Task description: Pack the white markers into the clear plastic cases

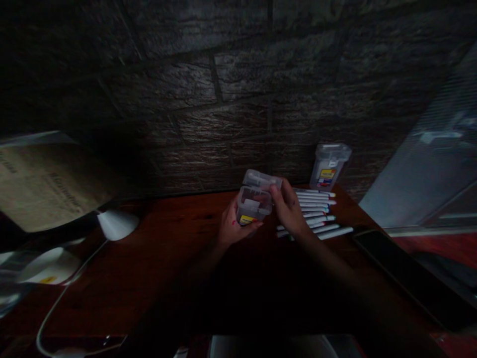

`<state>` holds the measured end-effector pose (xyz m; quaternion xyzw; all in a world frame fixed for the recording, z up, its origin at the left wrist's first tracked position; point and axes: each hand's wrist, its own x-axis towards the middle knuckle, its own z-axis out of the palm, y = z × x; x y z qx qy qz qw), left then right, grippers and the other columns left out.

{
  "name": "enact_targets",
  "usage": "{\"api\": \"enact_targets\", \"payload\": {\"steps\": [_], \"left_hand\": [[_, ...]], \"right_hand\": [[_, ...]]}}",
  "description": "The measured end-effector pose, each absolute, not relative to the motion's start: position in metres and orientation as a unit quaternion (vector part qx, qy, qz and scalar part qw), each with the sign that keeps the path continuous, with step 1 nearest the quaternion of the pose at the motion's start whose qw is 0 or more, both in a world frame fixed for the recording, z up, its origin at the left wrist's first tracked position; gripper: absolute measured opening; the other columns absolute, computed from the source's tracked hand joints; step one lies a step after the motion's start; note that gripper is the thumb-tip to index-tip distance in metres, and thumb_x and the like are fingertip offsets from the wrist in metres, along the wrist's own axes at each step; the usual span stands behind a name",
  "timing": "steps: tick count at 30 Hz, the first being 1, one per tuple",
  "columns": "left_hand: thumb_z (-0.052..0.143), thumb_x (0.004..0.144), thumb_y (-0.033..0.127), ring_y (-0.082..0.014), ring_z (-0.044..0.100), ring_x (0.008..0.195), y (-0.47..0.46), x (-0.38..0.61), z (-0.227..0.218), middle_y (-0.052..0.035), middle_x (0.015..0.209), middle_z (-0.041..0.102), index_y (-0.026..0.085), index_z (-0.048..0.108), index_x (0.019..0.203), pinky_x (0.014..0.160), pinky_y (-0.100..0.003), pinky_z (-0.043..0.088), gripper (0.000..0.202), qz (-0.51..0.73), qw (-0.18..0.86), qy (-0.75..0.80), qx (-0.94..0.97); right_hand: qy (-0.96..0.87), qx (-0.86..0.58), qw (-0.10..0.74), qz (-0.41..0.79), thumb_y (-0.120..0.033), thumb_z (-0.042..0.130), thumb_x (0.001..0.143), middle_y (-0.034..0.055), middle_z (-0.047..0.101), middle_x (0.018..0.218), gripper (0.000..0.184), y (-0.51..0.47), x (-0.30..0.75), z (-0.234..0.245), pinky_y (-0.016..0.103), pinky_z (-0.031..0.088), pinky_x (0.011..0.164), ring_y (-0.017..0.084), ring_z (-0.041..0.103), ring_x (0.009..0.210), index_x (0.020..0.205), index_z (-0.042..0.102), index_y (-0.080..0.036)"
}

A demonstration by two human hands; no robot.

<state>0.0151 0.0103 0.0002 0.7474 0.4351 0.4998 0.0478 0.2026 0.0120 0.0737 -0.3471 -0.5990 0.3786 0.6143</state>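
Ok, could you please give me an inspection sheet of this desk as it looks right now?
Surface: dark reddish wooden desk, dimly lit.
Things in hand: clear case, lid open, held above the desk; white markers in a row on the desk beside it.
Clutter: second clear case upright at the wall; dark flat device on the right; white rounded object and brown box on the left.
Hands: left hand grips the clear case from below; right hand holds its upper edge, thumb by the lid.
Cables: white cable curves across the desk's left side.
Surroundings: dark stone-patterned wall behind.
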Motion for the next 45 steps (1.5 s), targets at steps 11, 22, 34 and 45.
{"api": "enact_targets", "payload": {"steps": [11, 22, 34, 45], "left_hand": [[0.072, 0.082, 0.069, -0.0303, 0.071, 0.117, 0.007, 0.017, 0.001, -0.0172, 0.128, 0.070, 0.015, 0.047, 0.147, 0.098, -0.042, 0.060, 0.088, 0.495, 0.076, 0.415, 0.760], [0.070, 0.083, 0.068, -0.0293, 0.070, 0.116, 0.011, 0.015, -0.004, -0.0154, 0.126, 0.069, 0.017, 0.050, 0.139, 0.098, -0.040, 0.057, 0.079, 0.509, 0.121, 0.430, 0.736], [0.077, 0.077, 0.062, -0.0258, 0.072, 0.099, 0.028, 0.007, -0.012, -0.0106, 0.107, 0.073, 0.018, 0.059, 0.113, 0.089, -0.039, 0.060, 0.059, 0.528, 0.242, 0.442, 0.684], [0.082, 0.074, 0.060, -0.0226, 0.073, 0.090, 0.031, 0.008, -0.015, -0.0090, 0.098, 0.077, 0.016, 0.066, 0.097, 0.083, -0.036, 0.062, 0.051, 0.454, 0.347, 0.451, 0.686]], "right_hand": [[-0.476, -0.411, 0.594, 0.501, -0.082, 0.057, 0.083, 0.0086, 0.081, 0.101, 0.069, 0.033, 0.208, 0.061, 0.042, 0.061, 0.091, 0.028, 0.075, 0.104, 0.109, 0.075, -0.021], [-0.448, -0.444, 0.483, 0.608, -0.072, 0.056, 0.092, 0.0137, 0.081, 0.106, 0.061, 0.041, 0.208, 0.049, 0.030, 0.061, 0.065, 0.022, 0.077, 0.082, 0.110, 0.074, -0.017], [-0.695, -0.588, 0.353, 0.218, -0.023, 0.065, 0.087, 0.0077, 0.081, 0.098, 0.018, 0.063, 0.256, 0.045, 0.036, 0.056, 0.088, 0.023, 0.076, 0.091, 0.094, 0.081, -0.019], [-0.797, -0.523, 0.199, 0.228, -0.035, 0.082, 0.070, 0.0024, 0.080, 0.083, 0.012, 0.056, 0.283, 0.053, 0.031, 0.056, 0.073, 0.023, 0.075, 0.080, 0.075, 0.079, -0.025]]}}
